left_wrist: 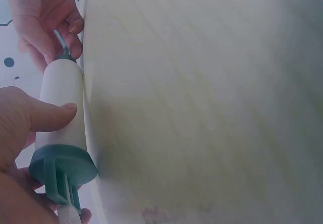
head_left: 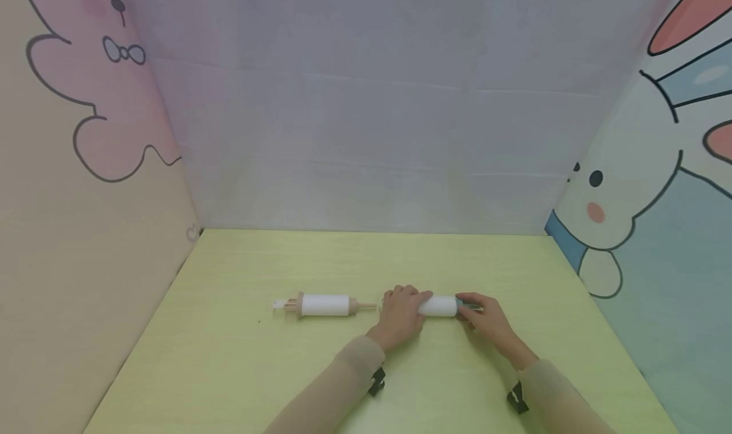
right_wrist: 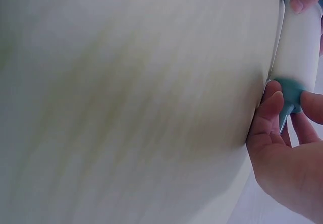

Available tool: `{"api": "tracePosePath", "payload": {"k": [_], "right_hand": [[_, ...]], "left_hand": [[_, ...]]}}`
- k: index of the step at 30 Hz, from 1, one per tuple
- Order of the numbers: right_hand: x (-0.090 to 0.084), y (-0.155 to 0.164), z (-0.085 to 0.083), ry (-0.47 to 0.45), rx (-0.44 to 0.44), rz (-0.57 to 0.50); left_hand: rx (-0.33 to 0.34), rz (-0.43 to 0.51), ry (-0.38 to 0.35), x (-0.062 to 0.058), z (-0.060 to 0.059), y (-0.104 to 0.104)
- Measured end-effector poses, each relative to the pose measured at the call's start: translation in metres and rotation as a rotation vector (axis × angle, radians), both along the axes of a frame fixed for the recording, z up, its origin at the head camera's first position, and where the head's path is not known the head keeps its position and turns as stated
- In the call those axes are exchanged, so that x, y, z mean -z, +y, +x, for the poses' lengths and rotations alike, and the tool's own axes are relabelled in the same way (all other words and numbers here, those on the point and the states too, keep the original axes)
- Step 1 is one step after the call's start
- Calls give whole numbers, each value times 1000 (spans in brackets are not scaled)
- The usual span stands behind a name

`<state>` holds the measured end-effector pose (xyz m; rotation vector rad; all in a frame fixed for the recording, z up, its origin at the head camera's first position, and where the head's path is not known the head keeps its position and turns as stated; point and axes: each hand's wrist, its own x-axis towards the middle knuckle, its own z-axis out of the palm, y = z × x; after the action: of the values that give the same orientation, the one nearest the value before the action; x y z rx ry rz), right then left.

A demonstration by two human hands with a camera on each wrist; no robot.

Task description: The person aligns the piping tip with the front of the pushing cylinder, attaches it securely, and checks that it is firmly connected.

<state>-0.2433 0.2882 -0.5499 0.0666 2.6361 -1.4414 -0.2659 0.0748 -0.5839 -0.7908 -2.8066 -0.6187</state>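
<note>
A white tube with teal ends (head_left: pixel 439 306) lies on the yellow-green table (head_left: pixel 366 262), a syringe-like tool. My left hand (head_left: pixel 405 307) grips its left part; in the left wrist view the thumb (left_wrist: pixel 50 117) lies across the white barrel (left_wrist: pixel 60 98) just above the teal flange (left_wrist: pixel 63 166). My right hand (head_left: pixel 471 311) pinches the narrow teal tip (right_wrist: pixel 288 90) at the tube's right end, with its fingers (right_wrist: pixel 270 114) curled round it. A second white tube with beige ends (head_left: pixel 324 305) lies alone to the left of my left hand.
Cartoon-printed panels wall the table in on the left (head_left: pixel 86 230), back (head_left: pixel 372 135) and right (head_left: pixel 657 230). Bare tabletop stretches in front of and behind the two tubes.
</note>
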Motion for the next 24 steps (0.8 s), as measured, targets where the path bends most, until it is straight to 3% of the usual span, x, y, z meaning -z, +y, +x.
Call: {"api": "tracePosePath", "payload": {"k": [14,24], "right_hand": [[0,-2,2,0,7,10],[1,0,2,-11,0,-17]], "left_hand": [[7,-35,15,-6,1,-1],[-14,-31,-27,-10,3,-3]]}}
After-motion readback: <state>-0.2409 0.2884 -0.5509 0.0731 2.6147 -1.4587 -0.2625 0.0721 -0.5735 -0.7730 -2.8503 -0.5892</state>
